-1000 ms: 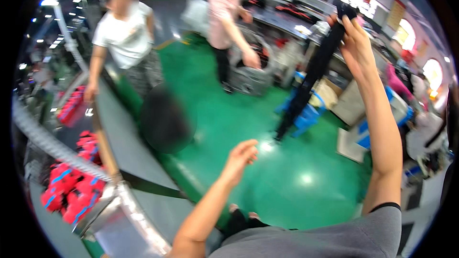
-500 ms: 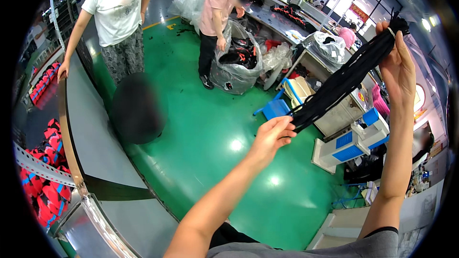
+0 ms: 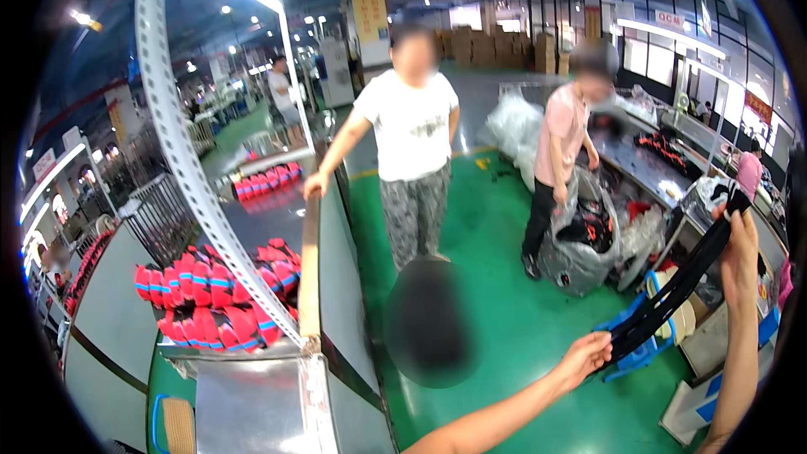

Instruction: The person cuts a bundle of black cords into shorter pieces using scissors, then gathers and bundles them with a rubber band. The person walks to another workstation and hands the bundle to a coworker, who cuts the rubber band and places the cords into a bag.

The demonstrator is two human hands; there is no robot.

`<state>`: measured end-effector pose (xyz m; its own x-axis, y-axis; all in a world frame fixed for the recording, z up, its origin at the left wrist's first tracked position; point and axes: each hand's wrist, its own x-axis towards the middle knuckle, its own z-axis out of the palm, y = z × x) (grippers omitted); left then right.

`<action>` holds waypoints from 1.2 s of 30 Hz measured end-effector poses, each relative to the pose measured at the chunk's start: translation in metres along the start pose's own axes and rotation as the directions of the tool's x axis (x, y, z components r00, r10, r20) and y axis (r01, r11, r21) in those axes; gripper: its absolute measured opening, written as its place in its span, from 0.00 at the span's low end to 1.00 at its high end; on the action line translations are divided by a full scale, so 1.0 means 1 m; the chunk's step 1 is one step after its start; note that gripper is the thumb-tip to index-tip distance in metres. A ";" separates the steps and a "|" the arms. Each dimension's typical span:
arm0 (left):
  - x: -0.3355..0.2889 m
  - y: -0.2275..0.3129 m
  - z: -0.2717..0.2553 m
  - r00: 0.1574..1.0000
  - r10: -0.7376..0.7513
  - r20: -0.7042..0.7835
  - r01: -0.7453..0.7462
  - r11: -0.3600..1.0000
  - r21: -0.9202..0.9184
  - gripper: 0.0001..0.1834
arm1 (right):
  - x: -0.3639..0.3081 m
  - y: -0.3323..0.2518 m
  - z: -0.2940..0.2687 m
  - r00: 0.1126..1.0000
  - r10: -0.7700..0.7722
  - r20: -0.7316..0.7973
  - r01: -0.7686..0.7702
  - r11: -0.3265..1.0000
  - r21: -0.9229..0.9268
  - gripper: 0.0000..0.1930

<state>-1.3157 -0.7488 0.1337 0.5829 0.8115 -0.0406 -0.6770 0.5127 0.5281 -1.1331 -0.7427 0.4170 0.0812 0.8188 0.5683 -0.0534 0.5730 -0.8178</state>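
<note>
A long bundle of black cords point(image 3: 677, 287) stretches at a slant between my two hands on the right side. My right hand point(image 3: 740, 244) is closed around its upper end, just below a pale tie. Lower down, my left hand point(image 3: 588, 354) pinches the other end between thumb and fingers. The cords hang in a taut, narrow bunch, with slight gaps between strands.
Red and black padded pieces point(image 3: 210, 290) lie on a metal table point(image 3: 252, 403) at left, behind a perforated post point(image 3: 181, 134). One person point(image 3: 416, 134) grips a partition; another point(image 3: 561, 139) stands by a filled plastic bag point(image 3: 584, 261). A blue chair point(image 3: 643, 340) is behind the cords.
My view has swung left and up, so the hands and cords now appear farther right. Both hands keep hold of the bundle. More of the left table and far hall shows.
</note>
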 end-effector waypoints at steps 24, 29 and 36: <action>-0.088 0.006 0.015 0.984 0.130 -0.118 -0.072 0.911 0.406 0.19 | -0.016 -0.024 -0.029 0.997 -0.033 0.070 0.026 0.995 0.101 0.16; -0.093 -0.008 -0.029 0.921 0.354 -0.166 -0.133 0.684 0.718 0.33 | -0.008 -0.081 -0.055 0.996 0.049 0.079 -0.048 0.999 -0.009 0.21; -0.026 -0.028 0.030 0.932 0.048 0.358 -0.354 0.319 0.879 0.71 | 0.008 -0.153 -0.063 0.913 0.147 0.380 -0.095 0.984 -0.153 0.22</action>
<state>-1.2983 -0.7925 0.1449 0.6722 0.6807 0.2911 -0.0273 -0.3702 0.9286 -1.0618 -0.8263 0.5410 -0.3117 0.8459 0.4328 0.0924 0.4803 -0.8722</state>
